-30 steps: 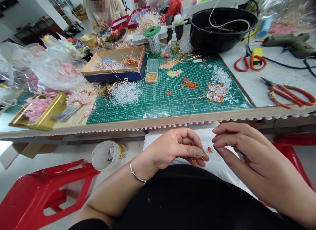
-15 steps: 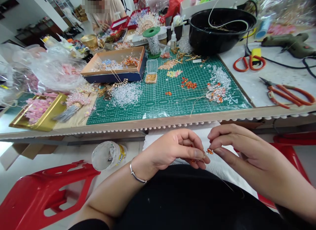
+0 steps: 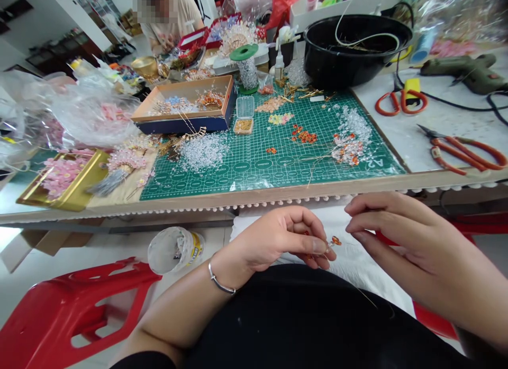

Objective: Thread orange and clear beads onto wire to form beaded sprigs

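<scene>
Over my lap, my left hand [image 3: 296,239] pinches a thin beaded wire between thumb and forefinger. An orange bead cluster [image 3: 335,241] with a clear bead sticks out past its fingertips. More orange beads show partly behind its curled fingers. A fine wire tail [image 3: 365,296] trails down against the dark clothing. My right hand [image 3: 391,229] hovers just right of the cluster, apart from it, its fingers loosely bent with nothing visible in them. On the green cutting mat [image 3: 254,171] lie loose orange beads [image 3: 305,135] and a bunch of wired clear and orange beads [image 3: 348,148].
Orange-handled pliers [image 3: 462,147], scissors [image 3: 400,102] and a glue gun [image 3: 464,72] lie at right. Behind the mat stand a black basin [image 3: 353,57], a bead spool [image 3: 246,67] and a cardboard box [image 3: 186,120]. A red stool [image 3: 51,316] and white bucket [image 3: 166,250] are below left. A person sits across.
My right hand has moved right, away from the orange bead cluster, which now shows uncovered. My left hand keeps its pinch almost in place.
</scene>
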A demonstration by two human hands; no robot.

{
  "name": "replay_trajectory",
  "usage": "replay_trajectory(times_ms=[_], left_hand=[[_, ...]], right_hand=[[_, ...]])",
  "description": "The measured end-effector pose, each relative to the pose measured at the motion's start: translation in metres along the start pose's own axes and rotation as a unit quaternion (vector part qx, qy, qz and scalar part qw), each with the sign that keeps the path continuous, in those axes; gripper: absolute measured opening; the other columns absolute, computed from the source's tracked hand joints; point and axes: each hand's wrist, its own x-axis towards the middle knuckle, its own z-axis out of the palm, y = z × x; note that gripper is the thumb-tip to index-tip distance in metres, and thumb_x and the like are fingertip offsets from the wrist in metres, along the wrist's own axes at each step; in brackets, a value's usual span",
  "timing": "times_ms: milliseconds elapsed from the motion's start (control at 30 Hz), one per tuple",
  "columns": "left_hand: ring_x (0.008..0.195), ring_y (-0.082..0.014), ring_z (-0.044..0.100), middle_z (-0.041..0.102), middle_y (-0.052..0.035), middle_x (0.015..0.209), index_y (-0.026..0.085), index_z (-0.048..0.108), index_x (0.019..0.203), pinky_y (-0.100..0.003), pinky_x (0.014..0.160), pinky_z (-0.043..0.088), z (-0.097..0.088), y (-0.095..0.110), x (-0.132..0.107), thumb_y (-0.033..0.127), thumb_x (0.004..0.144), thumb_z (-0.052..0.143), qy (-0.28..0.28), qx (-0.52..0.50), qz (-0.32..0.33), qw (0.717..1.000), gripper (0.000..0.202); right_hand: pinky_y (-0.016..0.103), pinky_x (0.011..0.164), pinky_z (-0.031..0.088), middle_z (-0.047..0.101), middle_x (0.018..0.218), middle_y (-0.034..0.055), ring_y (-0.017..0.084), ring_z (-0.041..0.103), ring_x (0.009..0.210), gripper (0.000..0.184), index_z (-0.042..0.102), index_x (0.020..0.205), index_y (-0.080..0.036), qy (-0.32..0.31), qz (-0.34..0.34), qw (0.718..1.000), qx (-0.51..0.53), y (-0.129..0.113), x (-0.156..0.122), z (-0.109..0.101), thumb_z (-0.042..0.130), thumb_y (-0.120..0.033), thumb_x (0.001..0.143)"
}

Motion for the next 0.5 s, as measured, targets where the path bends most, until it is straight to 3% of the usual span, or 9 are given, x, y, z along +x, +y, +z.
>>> replay_trajectory(times_ms=[167, 333, 433, 500], left_hand=[[0.073, -0.0140, 0.074, 0.076, -0.0049, 0.083, 0.014, 0.065, 0.084, -0.023, 0.069, 0.058, 0.000, 0.002, -0.001, 0.026, 0.076, 0.086, -0.012, 0.016, -0.014, 1.000, 0.026], [0.073, -0.0138, 0.074, 0.076, -0.0043, 0.082, 0.015, 0.065, 0.085, -0.023, 0.069, 0.057, 0.000, 0.001, 0.000, 0.025, 0.077, 0.085, -0.016, 0.015, -0.013, 1.000, 0.024], [0.070, -0.0143, 0.073, 0.076, -0.0049, 0.080, 0.014, 0.064, 0.084, -0.024, 0.067, 0.057, 0.000, -0.001, 0.002, 0.027, 0.073, 0.088, 0.018, -0.005, 0.012, 1.000, 0.029], [0.069, -0.0141, 0.073, 0.076, -0.0049, 0.079, 0.014, 0.063, 0.084, -0.024, 0.065, 0.057, 0.001, -0.001, 0.004, 0.029, 0.072, 0.090, 0.059, -0.016, 0.041, 0.997, 0.032]], right_hand=[[0.039, 0.083, 0.054, 0.063, 0.117, 0.0076, 0.024, 0.068, 0.101, 0.019, 0.065, 0.101, -0.027, -0.008, -0.032, 0.999, -0.003, 0.004, 0.001, -0.001, 0.054, -0.012, 0.095], [0.040, 0.082, 0.054, 0.062, 0.118, 0.0068, 0.024, 0.068, 0.100, 0.024, 0.067, 0.101, -0.029, -0.012, -0.022, 1.000, 0.016, 0.001, 0.001, 0.002, 0.055, -0.010, 0.092], [0.047, 0.086, 0.053, 0.061, 0.121, 0.0108, 0.032, 0.065, 0.108, 0.021, 0.067, 0.107, -0.031, 0.040, 0.002, 0.999, -0.032, -0.007, 0.002, -0.001, 0.058, -0.018, 0.092], [0.045, 0.082, 0.053, 0.063, 0.114, 0.0115, 0.031, 0.065, 0.101, 0.021, 0.065, 0.110, -0.030, 0.073, 0.003, 0.995, -0.061, -0.015, 0.003, -0.003, 0.060, -0.019, 0.092]])
